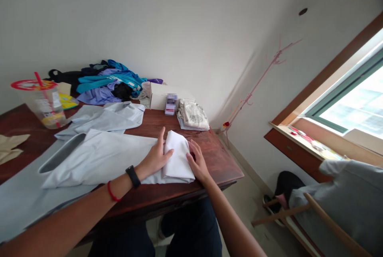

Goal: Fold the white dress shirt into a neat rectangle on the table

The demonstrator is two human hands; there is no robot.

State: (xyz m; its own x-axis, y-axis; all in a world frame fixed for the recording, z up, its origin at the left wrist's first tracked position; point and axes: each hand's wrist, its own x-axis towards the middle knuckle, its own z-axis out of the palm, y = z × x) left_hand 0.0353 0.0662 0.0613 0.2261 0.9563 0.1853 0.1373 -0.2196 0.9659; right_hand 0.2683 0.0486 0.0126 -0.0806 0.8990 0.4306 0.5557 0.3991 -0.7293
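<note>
A pale blue shirt (98, 157) was spread along the dark wooden desk (167, 123), and its near end had been turned over into a white folded section (178, 157) at the desk's front right corner. Judged from how the cloth lay, the folding was only partly done: one end had been doubled, while the greater length of the garment stretched unfolded toward the left. A second pale shirt (107, 117) lay flat behind it, and a heap of mixed clothes (104, 83) was piled against the wall, apparently not yet dealt with. A small folded cream garment (193, 116) had been set beside a white box (163, 95), which suggested some pieces were finished.

The left hand (155, 157) was laid flat on the cloth, fingers extended and spread, thumb resting on the folded section's left edge; a black band and a red cord were worn at the wrist. The right hand (197, 163) was pressed against the fold's right edge, fingers together and slightly curled; whether cloth was pinched beneath them could not be told. A plastic cup (44, 105) with a red lid stood at the far left.
</note>
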